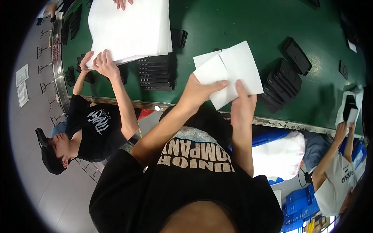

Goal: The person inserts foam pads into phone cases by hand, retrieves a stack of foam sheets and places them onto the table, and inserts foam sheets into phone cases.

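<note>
Head view: gripped white sheets in both hands above the green table's near edge

Held the white sheets (237, 64) between thumbs and fingers, left hand (199, 91) closed on the left side, right hand (243, 104) pinching the lower right, thumb up. Could not tell one folded piece from several overlapping ones; saw no print on the faces turned upward.

Noted large pale lettering (194, 159) across the chest of the black shirt (194, 190), upside down in view. Found more light lettering on the dark shirt of the co-worker at left (107, 138), and small dark lettering on the white shirt of the co-worker at right (336, 186). Could not read the two pages (22, 75) at far left, nor the small pale marks on the blue boxes (299, 204), too small and blurred.

Saw on the green table (233, 19) a large white stack (128, 29), gripped at its near left corner by the left co-worker's hands (107, 64) and partly hiding a pile of black cases (157, 73). Spotted a leaning row of black cases (281, 83) to the right of the right hand, just beside a single ring-marked case (297, 56). Noticed a white bundle (279, 153) below the table's edge.
</note>
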The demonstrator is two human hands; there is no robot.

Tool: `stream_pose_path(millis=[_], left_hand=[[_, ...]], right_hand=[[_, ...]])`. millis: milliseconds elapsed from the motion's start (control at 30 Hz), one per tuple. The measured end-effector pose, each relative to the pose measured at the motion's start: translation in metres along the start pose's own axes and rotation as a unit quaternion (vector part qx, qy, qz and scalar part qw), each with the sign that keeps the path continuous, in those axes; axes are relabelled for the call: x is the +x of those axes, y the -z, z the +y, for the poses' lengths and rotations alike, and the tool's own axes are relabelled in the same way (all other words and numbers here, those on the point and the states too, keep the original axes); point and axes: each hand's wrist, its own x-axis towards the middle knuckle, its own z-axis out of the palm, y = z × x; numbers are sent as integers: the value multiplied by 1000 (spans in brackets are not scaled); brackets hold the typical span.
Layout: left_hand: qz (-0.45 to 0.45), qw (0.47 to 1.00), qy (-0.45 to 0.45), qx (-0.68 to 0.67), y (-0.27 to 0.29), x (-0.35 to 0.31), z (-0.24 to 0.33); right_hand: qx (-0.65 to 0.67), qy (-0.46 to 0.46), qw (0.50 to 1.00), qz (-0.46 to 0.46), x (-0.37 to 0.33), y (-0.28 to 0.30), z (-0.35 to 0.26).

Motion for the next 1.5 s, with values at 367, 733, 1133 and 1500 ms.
stream_pose_path(millis=[367,733,1133,1500], left_hand=[[-43,996,-4,80,10,40,32],[-48,994,22,-99,-151,101,7],[-10,882,-271,385,-197,204,-36],[42,878,-220,423,-222,227,-10]], right_hand=[[-166,9,983,-79,48,66,-50],[-299,280,912,27,64,47,-41],[-400,107,894,-172,277,216,-163],[-342,259,903,-34,296,166,-144]])
